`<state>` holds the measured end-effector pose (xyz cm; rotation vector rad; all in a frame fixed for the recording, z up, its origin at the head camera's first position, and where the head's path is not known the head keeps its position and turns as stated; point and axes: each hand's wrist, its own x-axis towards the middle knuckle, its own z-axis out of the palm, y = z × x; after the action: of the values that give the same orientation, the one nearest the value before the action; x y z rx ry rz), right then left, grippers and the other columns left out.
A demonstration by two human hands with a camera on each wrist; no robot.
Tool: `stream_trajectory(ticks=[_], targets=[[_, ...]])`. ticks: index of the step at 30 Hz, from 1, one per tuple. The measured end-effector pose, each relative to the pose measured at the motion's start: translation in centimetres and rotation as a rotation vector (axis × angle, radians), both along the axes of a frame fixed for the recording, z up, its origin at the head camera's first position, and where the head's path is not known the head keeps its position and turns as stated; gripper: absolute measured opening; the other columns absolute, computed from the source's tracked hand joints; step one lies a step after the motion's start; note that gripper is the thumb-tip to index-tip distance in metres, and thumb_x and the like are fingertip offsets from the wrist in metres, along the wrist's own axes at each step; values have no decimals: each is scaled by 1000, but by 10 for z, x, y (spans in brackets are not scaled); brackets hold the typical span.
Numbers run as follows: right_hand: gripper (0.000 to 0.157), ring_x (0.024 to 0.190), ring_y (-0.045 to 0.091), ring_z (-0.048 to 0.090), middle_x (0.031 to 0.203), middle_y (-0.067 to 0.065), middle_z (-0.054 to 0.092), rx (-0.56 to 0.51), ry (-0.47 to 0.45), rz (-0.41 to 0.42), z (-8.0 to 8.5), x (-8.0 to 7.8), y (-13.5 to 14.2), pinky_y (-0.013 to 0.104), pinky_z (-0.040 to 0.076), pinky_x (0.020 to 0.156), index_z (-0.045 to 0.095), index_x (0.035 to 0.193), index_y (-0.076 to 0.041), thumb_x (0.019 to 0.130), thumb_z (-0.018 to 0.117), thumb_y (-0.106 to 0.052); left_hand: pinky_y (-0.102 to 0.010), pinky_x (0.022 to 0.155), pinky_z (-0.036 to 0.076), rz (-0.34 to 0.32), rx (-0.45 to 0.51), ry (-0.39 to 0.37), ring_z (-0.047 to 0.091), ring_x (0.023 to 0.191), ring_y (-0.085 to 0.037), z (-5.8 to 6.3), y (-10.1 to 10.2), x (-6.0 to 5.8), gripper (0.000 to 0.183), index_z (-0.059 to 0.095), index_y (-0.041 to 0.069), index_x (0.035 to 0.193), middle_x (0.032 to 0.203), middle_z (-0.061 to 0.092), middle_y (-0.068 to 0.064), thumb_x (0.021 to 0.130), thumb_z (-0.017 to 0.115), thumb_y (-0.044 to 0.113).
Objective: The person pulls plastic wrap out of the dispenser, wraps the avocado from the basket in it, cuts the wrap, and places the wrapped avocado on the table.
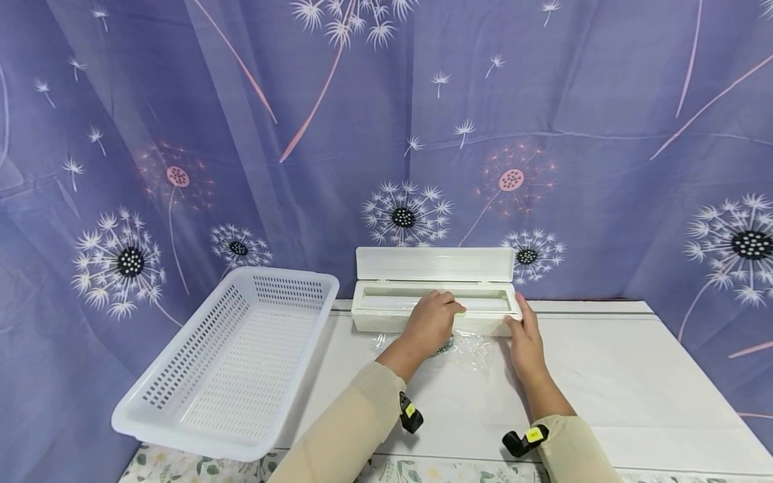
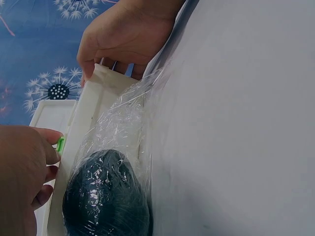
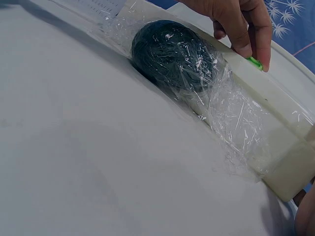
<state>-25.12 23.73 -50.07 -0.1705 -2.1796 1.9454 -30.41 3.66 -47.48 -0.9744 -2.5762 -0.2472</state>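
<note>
Near sleeve (image 1: 344,429) | left hand (image 1: 430,325) pinching green tab (image 2: 60,144) | right hand (image 1: 527,339) gripping white box (image 1: 377,323) | dark item (image 2: 106,196) under film (image 2: 120,113), identity unclear | best brace box, slide tab evenly

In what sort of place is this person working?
Probably a makeshift indoor tabletop workspace: a blue-purple dandelion-print fabric curtain hangs behind a white-covered table holding a white rectangular perforated plastic basket.

Two hands: left hand (image 1: 427,325), right hand (image 1: 527,341). Dispenser box (image 1: 377,323): one, at both grips; lid (image 1: 435,264), one; roll (image 1: 386,302), one. Green slider (image 2: 60,144): one, in the left grip. Wrapped dark object (image 3: 172,56): apparently one through glare, near the left grip. Basket (image 1: 241,365): one, left of both grips.
</note>
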Motion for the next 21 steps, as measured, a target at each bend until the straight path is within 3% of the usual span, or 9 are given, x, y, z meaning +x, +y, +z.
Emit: stream_trajectory(ticks=[4, 13, 21], targets=[[64, 158, 34, 9, 169, 16, 10, 3, -5, 1, -4, -3, 2, 45, 9, 129, 12, 163, -12, 105, 37, -4, -23, 89, 49, 1, -1, 1, 59, 92, -11, 1, -1, 0, 35, 74, 25, 120, 106, 68, 9, 96, 61, 4], [64, 158, 27, 13, 169, 10, 13, -17, 20, -27, -34, -21, 12, 41, 12, 130, 15, 164, -18, 105, 38, -5, -22, 88, 49, 2, -2, 6, 58, 92, -11, -1, -2, 0, 36, 74, 25, 120, 106, 67, 10, 95, 62, 3], [64, 158, 29, 12, 169, 11, 11, -14, 13, -14, -28, -18, 11, 42, 11, 130, 14, 164, -17, 105, 38, -5, -21, 87, 49, 4, -5, 5, 58, 90, -10, -1, -3, 0, 35, 74, 26, 121, 106, 67, 9, 96, 61, 5]])
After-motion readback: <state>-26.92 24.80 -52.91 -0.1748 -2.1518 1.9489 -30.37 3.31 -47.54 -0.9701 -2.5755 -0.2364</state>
